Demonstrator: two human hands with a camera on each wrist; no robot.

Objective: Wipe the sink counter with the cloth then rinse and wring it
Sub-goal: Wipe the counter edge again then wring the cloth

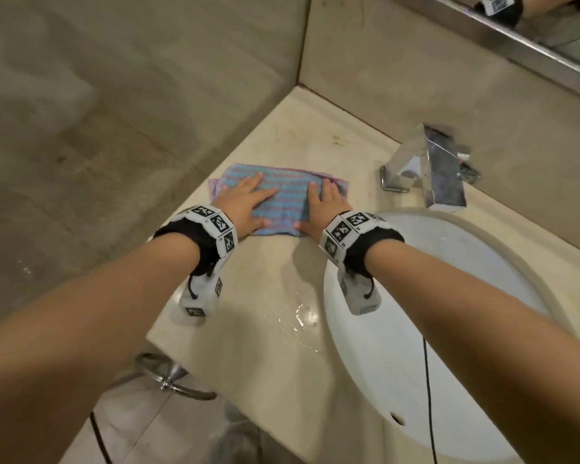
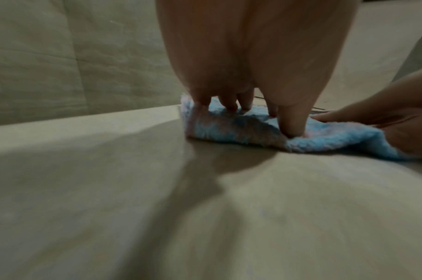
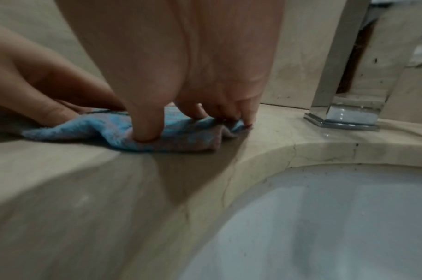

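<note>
On the beige stone table point(image 1: 275, 296), at ten o'clock from the white oval basin point(image 1: 449, 329), my left hand point(image 1: 245, 204) and right hand point(image 1: 322, 205) press flat, fingers spread, on the blue-and-pink striped terry cloth point(image 1: 282, 195). I judge the folded layers could bunch, missing the puddle point(image 1: 302, 316) at six o'clock.

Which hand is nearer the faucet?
The right hand, pressing the cloth's faucet-side end beside the basin. The left hand presses the far end, away from the faucet.
</note>
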